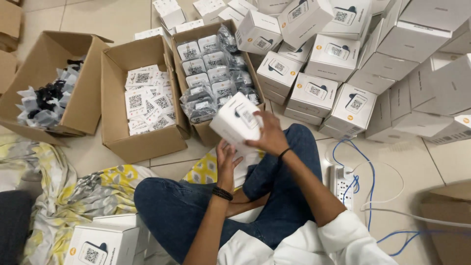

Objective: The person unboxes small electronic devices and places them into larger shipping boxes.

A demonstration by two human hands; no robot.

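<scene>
Head view: the left hand (226,156) cups the white box (237,121) from below, fingers curled on its near edge. The right hand (269,135) grips its right side from above. The box tilts, long axis running near-left to far-right, above the crossed legs (274,196). Beyond it, one cardboard box (208,130) holds bagged devices; the left carton (142,142) holds printed cards.

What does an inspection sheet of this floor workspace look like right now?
Surface: tiled floor, patterned cloth at left.
Job's things: white box held over the lap.
Clutter: three open cartons of packets and cards; stacked white boxes.
Hands: left hand under the box, right hand on top, fingers gripping.
Cables: blue cable and white cable at a power strip.
Surroundings: nothing seen beyond the floor.
</scene>
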